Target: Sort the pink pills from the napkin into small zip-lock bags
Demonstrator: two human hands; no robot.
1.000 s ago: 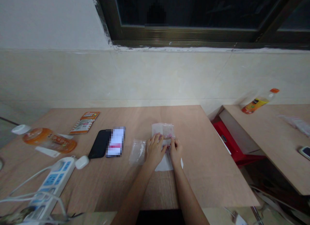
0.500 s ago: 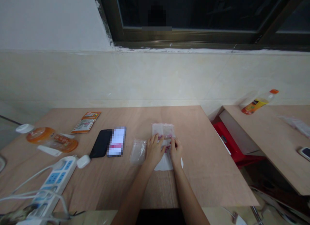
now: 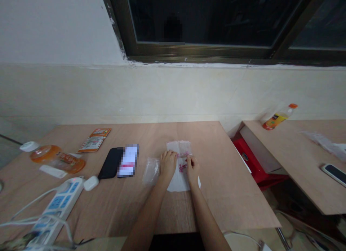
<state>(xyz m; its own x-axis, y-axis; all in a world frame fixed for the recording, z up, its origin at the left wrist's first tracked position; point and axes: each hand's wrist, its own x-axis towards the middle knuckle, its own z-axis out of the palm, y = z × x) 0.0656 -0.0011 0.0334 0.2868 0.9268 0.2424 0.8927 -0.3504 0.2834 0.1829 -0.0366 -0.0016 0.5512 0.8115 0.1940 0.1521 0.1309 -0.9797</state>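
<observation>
A white sheet of paper (image 3: 177, 186) lies on the table with a small pile of tiny pink-red pieces (image 3: 182, 168) on it. At its far end rests a small clear plastic bag (image 3: 185, 147), with more pink-red bits along its near edge. My left hand (image 3: 168, 164) lies over the left side of the paper, fingers stretched forward by the bag. Right of the pile, my right hand (image 3: 193, 168) has its fingertips pinched together near the bag's edge; whatever is between them is too small to tell. Another clear plastic bag (image 3: 151, 171) lies just left of my left hand.
Left of the bags are a lit phone (image 3: 128, 161), a black phone (image 3: 109, 164), a white charger case (image 3: 91, 183), an orange packet (image 3: 95, 140), an orange drink bottle (image 3: 58, 159) and a power strip (image 3: 58, 207). A second table (image 3: 302, 164) at right holds another bottle (image 3: 278, 118).
My left hand has drawn leftward off the pile, so the pink-red pieces show more plainly. My right hand keeps its pinch beside the paper. The camera has tilted slightly upward.
</observation>
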